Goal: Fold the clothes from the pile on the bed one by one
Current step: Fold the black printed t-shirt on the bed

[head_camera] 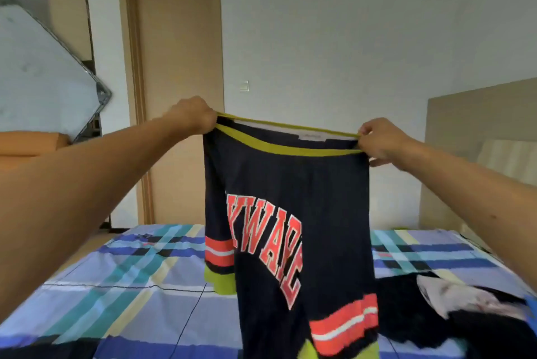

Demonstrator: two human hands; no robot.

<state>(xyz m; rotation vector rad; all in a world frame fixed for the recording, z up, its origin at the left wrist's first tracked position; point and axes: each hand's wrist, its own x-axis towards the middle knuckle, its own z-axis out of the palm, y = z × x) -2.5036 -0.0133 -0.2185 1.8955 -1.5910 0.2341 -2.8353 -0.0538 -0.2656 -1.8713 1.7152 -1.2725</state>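
Above the bed [116, 286] | navy top [290, 198] hangs spread in the air | step: opening out one garment, fold not begun | next: likely needs laying flat, sleeves squared | left hand [193, 116], right hand [380, 140]: arms outstretched, each grip pinching the yellow-green band | pile [453, 318] on bed, right.

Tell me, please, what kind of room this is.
Probably a bedroom: there is a bed, a headboard on the right, and a closed door behind the held-up sweater.
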